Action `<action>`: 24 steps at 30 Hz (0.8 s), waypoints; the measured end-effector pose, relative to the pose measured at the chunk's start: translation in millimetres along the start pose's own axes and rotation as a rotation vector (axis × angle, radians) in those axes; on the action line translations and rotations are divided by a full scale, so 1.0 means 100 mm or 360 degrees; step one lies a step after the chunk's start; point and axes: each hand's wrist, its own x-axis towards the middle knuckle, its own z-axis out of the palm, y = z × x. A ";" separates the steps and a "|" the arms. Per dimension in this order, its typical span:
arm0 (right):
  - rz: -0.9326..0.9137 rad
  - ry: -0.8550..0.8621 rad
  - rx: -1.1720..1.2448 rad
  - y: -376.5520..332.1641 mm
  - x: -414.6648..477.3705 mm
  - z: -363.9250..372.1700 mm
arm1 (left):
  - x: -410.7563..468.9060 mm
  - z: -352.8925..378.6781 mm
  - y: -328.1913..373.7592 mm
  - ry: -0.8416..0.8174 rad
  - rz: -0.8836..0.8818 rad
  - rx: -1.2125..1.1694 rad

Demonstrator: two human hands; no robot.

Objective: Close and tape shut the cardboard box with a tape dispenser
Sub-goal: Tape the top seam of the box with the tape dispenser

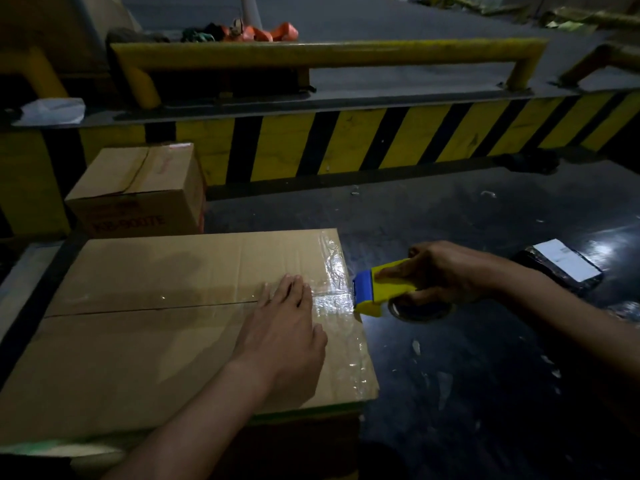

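Observation:
A large cardboard box [138, 341] lies in front of me with both top flaps folded down and meeting in a centre seam. Clear tape [334, 299] shines along the right edge and over the right end of the seam. My left hand [284, 327] lies flat, fingers together, on the seam and the tape, holding nothing. My right hand [446, 271] grips a yellow and blue tape dispenser [379, 289] just off the box's right edge, its blue blade end touching the edge at the seam. The tape roll [420, 310] shows under the hand.
A smaller closed cardboard box [138, 192] stands behind the big one at the left. A dark wrapped parcel with a white label [564, 265] lies on the glossy dark floor at the right. A yellow-and-black striped kerb [381, 140] with a yellow rail [329, 51] runs across the back.

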 end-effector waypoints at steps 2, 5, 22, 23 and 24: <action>-0.0027 0.0021 0.0049 0.06 0.02 0.01 | 0.07 0.01 0.14 0.0043 0.0089 0.0013; -0.0047 0.0035 0.0090 0.12 0.03 0.06 | 0.09 0.13 0.32 0.0079 0.0163 -0.0063; -0.0084 -0.0028 -0.0042 0.35 -0.17 -0.05 | 0.04 0.22 0.29 0.0127 0.0141 -0.0059; -0.0076 -0.0038 -0.0073 0.32 -0.14 -0.04 | 0.05 0.22 0.29 0.0129 0.0145 -0.0053; -0.0069 -0.0060 -0.0105 0.30 -0.10 -0.03 | 0.04 0.22 0.30 0.0130 0.0147 -0.0047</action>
